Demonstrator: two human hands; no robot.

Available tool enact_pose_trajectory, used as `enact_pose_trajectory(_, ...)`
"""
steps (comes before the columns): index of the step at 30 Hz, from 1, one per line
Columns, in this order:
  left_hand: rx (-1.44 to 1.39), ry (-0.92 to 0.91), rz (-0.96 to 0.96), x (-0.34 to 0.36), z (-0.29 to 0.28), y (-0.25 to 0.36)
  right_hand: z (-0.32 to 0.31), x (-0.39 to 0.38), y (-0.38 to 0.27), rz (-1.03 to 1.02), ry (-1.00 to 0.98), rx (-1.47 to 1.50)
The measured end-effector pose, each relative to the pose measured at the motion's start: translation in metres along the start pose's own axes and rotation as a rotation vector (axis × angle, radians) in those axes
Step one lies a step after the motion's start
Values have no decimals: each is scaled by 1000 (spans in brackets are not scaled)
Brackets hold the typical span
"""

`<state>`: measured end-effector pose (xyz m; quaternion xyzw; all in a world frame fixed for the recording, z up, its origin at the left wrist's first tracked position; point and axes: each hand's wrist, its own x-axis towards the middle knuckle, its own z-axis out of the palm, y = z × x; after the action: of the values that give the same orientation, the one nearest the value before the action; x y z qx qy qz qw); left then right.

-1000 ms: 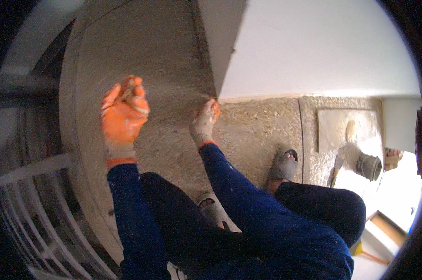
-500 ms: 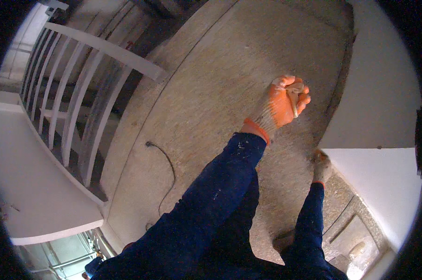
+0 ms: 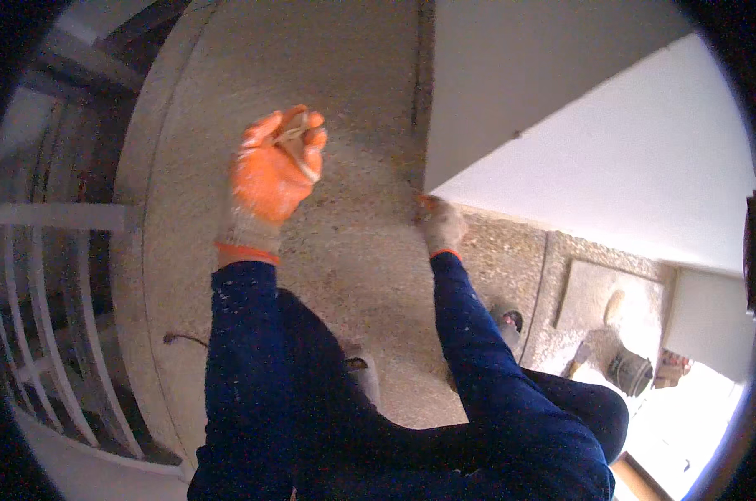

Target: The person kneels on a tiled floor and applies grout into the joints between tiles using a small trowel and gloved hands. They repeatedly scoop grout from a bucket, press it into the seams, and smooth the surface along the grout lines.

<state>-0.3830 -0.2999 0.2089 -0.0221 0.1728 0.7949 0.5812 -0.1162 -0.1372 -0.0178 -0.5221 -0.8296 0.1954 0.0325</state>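
Observation:
My left hand (image 3: pixel 282 154), in a glove with an orange palm and whitish smears, is raised palm up with fingers curled round a small tan folded piece (image 3: pixel 294 132), its material unclear. My right hand (image 3: pixel 436 219), gloved in beige and orange, reaches to the lower corner of a white wall (image 3: pixel 578 150), where it meets the speckled floor (image 3: pixel 328 275). Its fingertips are at the edge; what they hold, if anything, is hidden.
White railings (image 3: pixel 86 334) stand at the left, with a cable (image 3: pixel 182 338) near them. At the right lie a board (image 3: pixel 585 294) with a pale-handled tool (image 3: pixel 613 307) and a dark bucket (image 3: pixel 633 374). My sandalled feet (image 3: pixel 363 376) are below.
The head view swung toward the railing half a second ago and has turned back. My left hand remains curled round the tan piece; my right hand stays by the wall corner.

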Motion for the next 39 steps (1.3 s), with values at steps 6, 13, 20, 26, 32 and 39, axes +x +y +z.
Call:
enact_pose_trajectory(6, 51, -19, 17, 1, 4, 3, -15, -8, -11, 91, -140, 31)
enact_pose_trajectory(13, 116, -3, 26, 0, 7, 0, -10, 18, -2, 27, -123, 61)
enact_pose_trajectory(20, 147, 11, 37, -2, 12, 1, -20, 16, 13, 114, -158, -20)
enact_pose_trajectory(26, 159, 4, -13, 8, 11, -3, -38, -13, 30, 412, -7, 89)
enact_pose_trajectory(32, 200, 66, 38, 2, 9, 0, 7, -9, 22, 409, 187, -105)
enact_pose_trajectory(39, 228, 98, 6, 0, 10, 1, 80, -45, -112, 59, -60, -144)
